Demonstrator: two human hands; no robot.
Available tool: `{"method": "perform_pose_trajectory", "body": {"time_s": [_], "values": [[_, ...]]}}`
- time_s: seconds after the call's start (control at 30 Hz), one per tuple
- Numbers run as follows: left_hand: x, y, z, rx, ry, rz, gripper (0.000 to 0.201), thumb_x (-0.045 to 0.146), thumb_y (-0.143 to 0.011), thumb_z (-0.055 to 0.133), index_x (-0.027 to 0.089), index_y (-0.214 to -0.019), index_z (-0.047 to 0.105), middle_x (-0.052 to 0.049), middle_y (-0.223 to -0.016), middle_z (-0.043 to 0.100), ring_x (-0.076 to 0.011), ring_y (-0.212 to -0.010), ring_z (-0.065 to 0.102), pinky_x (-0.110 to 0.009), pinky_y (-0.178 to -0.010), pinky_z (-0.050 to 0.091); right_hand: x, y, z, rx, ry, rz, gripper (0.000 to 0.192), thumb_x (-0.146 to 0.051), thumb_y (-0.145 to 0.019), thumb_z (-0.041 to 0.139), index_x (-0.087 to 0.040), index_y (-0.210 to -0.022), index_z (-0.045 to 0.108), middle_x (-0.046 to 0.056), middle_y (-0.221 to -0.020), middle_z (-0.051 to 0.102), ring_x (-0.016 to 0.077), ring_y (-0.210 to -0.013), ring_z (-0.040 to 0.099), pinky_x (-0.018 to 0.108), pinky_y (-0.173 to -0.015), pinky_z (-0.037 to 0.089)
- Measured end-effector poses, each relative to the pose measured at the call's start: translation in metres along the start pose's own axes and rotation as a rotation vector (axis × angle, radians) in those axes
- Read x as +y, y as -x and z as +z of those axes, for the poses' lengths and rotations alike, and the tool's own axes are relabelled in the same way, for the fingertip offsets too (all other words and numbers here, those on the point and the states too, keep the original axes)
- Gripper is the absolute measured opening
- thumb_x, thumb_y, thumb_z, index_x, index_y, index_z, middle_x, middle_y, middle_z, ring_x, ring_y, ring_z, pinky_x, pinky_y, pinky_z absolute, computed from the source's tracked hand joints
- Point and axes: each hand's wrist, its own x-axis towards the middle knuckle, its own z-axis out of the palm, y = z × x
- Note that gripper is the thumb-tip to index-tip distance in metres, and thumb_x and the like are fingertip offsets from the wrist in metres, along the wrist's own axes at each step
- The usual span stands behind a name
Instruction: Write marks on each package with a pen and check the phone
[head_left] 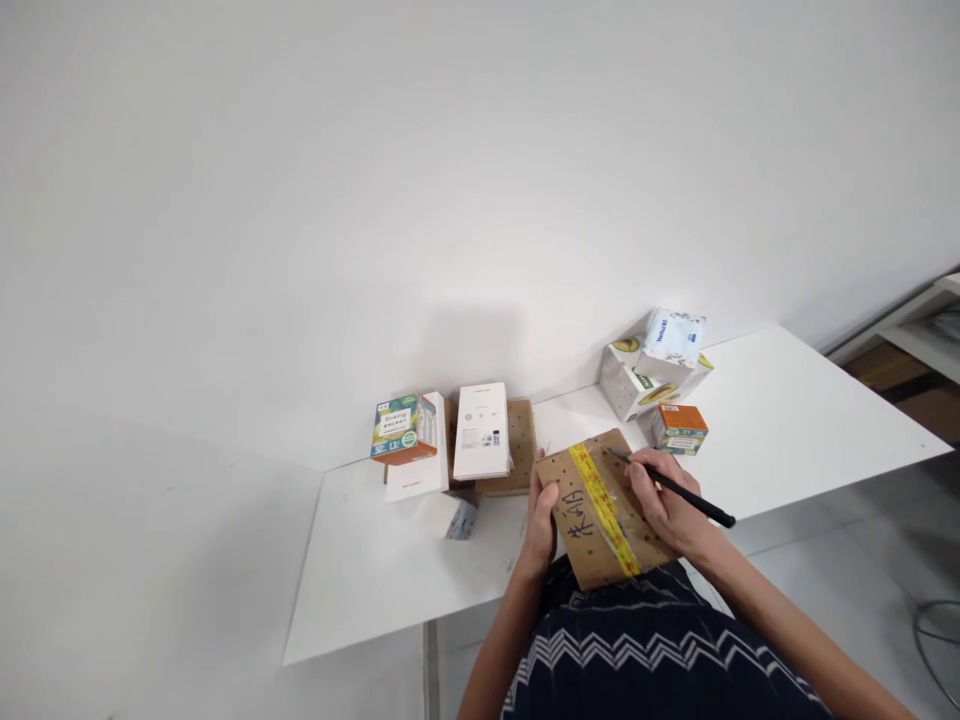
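A brown cardboard box (589, 545), tilted toward me at the table's front edge, has yellow printed tape across it and dark handwriting on its left part. My left hand (540, 515) grips its left side, thumb on the top face. A black pen (694, 496) is held in my right hand (669, 505), fingers closed round it. The pen's tip is over the box's upper right part; whether it touches the cardboard I cannot tell. Just beyond my right hand sits a small orange and green box (681, 428).
On the white table (360, 580), a white box (481, 432) lies on another cardboard box (523, 445). Left of them, a green-orange carton (403, 430) rests on a white box (417, 485). A tissue pack (675, 338) tops an avocado-print box (630, 388). The wall (480, 200) stands behind.
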Motion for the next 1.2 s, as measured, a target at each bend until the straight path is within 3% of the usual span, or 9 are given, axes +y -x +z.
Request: {"method": "perform_pose_trajectory", "body": {"time_s": [0.3,0.7,0.8,0.97,1.03,1.13,1.2], "values": [[0.000,0.001,0.002,-0.023,0.006,0.003,0.072,0.046,-0.081,0.062,0.027,-0.146,0.036,-0.007,-0.142,0.052,-0.0289,-0.129,0.049,-0.042,-0.108,0.036,-0.016,-0.008,-0.009,0.008,0.083,-0.112,0.017,-0.030,-0.095,0.040,-0.023,-0.087,0.054,0.004,-0.073,0.067,0.0191,-0.061,0.064,0.030,-0.057,0.049],[-0.002,0.001,0.000,-0.019,0.030,-0.005,0.072,0.044,-0.081,0.062,0.027,-0.146,0.035,-0.006,-0.144,0.050,-0.0288,-0.131,0.047,-0.042,-0.110,0.035,-0.007,-0.002,-0.004,-0.003,-0.001,-0.040,0.015,-0.030,-0.094,0.044,-0.023,-0.088,0.055,0.002,-0.072,0.064,0.0180,-0.061,0.061,0.029,-0.057,0.047],[-0.004,0.001,-0.002,-0.014,0.011,0.000,0.071,0.045,-0.082,0.061,0.028,-0.146,0.036,-0.005,-0.145,0.049,-0.0286,-0.131,0.046,-0.041,-0.110,0.035,-0.004,0.002,0.002,0.076,-0.134,0.033,0.011,-0.031,-0.093,0.048,-0.024,-0.090,0.055,0.000,-0.072,0.061,0.0165,-0.060,0.059,0.029,-0.058,0.046],[-0.002,0.001,-0.001,-0.005,-0.004,0.018,0.072,0.046,-0.082,0.061,0.027,-0.147,0.034,-0.007,-0.139,0.055,-0.0287,-0.125,0.052,-0.042,-0.104,0.041,0.011,-0.005,0.011,0.341,-0.485,0.255,0.017,-0.040,-0.095,0.045,-0.023,-0.092,0.049,-0.004,-0.065,0.057,0.0136,-0.051,0.052,0.027,-0.052,0.044],[-0.002,0.001,-0.001,-0.001,0.003,0.016,0.073,0.046,-0.082,0.061,0.026,-0.147,0.034,-0.008,-0.137,0.056,-0.0286,-0.123,0.053,-0.042,-0.103,0.042,0.027,-0.011,0.015,0.273,-0.376,0.430,0.027,-0.044,-0.096,0.036,-0.023,-0.084,0.048,-0.001,-0.064,0.058,0.0145,-0.054,0.054,0.028,-0.055,0.045],[-0.003,0.000,-0.001,0.005,0.015,0.010,0.073,0.047,-0.082,0.061,0.026,-0.146,0.035,-0.008,-0.134,0.059,-0.0284,-0.121,0.055,-0.041,-0.102,0.043,0.058,-0.016,0.028,-0.064,-0.093,0.646,0.039,-0.046,-0.095,0.035,-0.021,-0.070,0.051,0.002,-0.060,0.059,0.0176,-0.058,0.058,0.029,-0.057,0.045],[-0.003,0.000,-0.001,0.015,0.022,0.015,0.071,0.047,-0.082,0.062,0.027,-0.145,0.036,-0.007,-0.133,0.059,-0.0278,-0.121,0.055,-0.041,-0.102,0.043,0.075,-0.012,0.038,-0.222,-0.021,0.677,0.037,-0.046,-0.092,0.044,-0.019,-0.070,0.057,0.003,-0.060,0.061,0.0187,-0.057,0.059,0.030,-0.056,0.046]]}}
